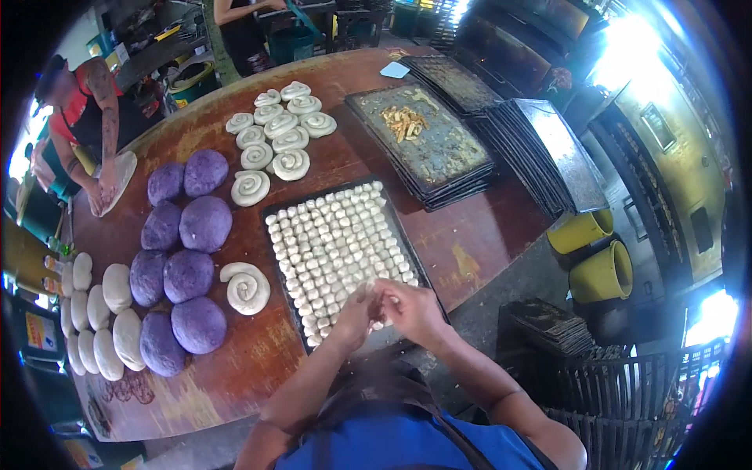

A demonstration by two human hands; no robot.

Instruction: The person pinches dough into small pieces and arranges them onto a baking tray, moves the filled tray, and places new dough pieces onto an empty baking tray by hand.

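Both my hands meet over the near end of a dark baking tray [380, 339] covered with rows of small white dough balls [337, 243]. My left hand [354, 319] is closed, its fingertips drawn together beside the right one. My right hand [413, 313] has its fingers curled in a pinch, close to the left fingertips. Whatever lies between the fingers is too small and hidden to make out. Left of the tray sits a single coiled dough roll [247, 288] on the wooden table [258, 368].
Purple dough balls [205, 223] and white dough loaves [128, 339] fill the left side. More dough coils [291, 164] lie farther back. Stacked baking trays [446, 157] stand far right, yellow buckets [601, 272] beyond the edge. A co-worker [98, 117] presses flat dough [121, 184] at far left.
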